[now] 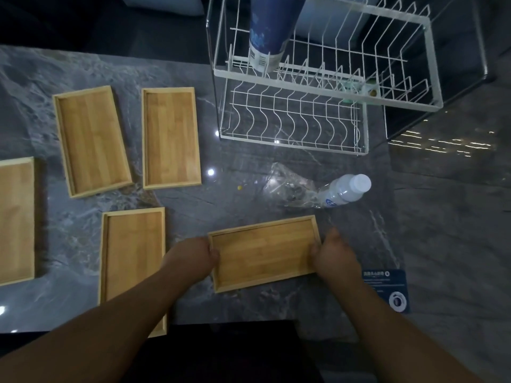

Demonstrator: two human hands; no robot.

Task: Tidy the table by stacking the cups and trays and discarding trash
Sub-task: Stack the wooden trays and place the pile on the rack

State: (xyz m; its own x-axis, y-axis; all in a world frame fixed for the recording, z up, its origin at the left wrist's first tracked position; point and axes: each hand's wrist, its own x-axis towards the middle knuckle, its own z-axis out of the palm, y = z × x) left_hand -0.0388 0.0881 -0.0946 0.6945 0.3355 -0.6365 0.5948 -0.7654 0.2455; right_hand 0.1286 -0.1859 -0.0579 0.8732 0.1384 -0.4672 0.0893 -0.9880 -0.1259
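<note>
Five bamboo trays lie on our dark marble table [249, 167], all apart from one another. We grip the nearest tray [264, 252] by its two short ends: our left hand [193, 258] closes on the left rim with the thumb hooked over the edge, and our right hand [331, 255] clasps the right rim the same way. Whether this tray is lifted or flat on the table we cannot tell.

To its left, a second tray [135, 261] runs lengthwise toward us, partly under our left forearm. Farther back sit two upright trays side by side, the tilted one [92, 140] on the left and the straight one [171, 138] beside it. A fifth tray [15, 219] is cut off at the left edge of the view.

Beyond the held tray, a crumpled clear plastic wrapper [290, 186] touches a small plastic bottle [345, 190] with a white cap. A white two-tier wire dish rack [318, 87] stands at the back right, with a blue cylindrical container [268, 31] in its upper tier. A dark printed card [387, 288] lies beside our right wrist.
</note>
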